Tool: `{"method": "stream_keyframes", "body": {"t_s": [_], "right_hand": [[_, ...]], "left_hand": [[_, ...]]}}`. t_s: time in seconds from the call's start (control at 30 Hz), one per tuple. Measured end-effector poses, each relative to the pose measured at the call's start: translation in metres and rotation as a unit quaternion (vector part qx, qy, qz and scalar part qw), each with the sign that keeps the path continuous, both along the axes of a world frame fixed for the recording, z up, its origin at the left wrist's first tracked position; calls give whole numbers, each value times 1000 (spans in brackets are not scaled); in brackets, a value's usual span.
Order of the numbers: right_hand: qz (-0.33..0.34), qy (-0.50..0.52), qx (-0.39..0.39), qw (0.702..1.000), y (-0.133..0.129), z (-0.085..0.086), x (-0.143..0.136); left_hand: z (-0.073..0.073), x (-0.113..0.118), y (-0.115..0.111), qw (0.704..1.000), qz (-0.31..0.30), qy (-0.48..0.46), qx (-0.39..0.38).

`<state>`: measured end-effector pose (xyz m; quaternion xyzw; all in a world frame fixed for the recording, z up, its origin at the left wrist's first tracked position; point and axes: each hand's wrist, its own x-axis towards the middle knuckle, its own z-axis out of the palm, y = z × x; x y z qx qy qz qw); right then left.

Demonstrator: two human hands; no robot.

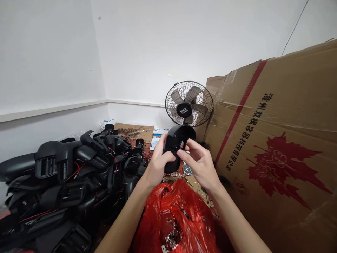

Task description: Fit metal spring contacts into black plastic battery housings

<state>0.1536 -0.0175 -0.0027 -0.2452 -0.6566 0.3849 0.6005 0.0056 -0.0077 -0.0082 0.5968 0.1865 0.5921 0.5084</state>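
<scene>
A black plastic housing (172, 138) is held up in front of me, its hollow side facing me. My left hand (161, 160) grips its left side, with the thumb reaching inside. My right hand (197, 158) is at the housing's right side, thumb and fingers pinched near a small pale part (182, 144) inside it. Whatever lies between those fingertips is too small to make out. Red wires (181, 170) hang below the housing. Under my hands sits a red plastic bag (181, 207) with small shiny metal pieces (172, 233) in it.
Many similar black housings (89, 158) with red wires are piled at the left. A black fan (189, 103) stands behind my hands. A large cardboard box (276, 140) rises close on the right. Flat cardboard (134, 131) with small dark bits lies at the back.
</scene>
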Motion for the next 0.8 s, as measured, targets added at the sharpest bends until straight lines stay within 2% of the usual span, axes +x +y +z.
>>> {"method": "stream_keyframes", "body": {"t_s": [0.17, 0.3, 0.47, 0.67, 0.8], "right_hand": [[-8, -7, 16, 1000, 0, -7, -1], [-8, 3, -9, 1000, -3, -5, -1], [-15, 29, -39, 999, -7, -3, -2], [-21, 21, -55, 998, -5, -1, -2], [-11, 24, -48, 998, -1, 1, -3]], "left_hand": [[9, 3, -8, 997, 59, 25, 44], [13, 4, -11, 994, 64, 36, 77], [16, 6, -13, 988, 102, 39, 112], [17, 2, -10, 988, 69, 57, 125], [9, -8, -1, 998, 11, 45, 43]]}}
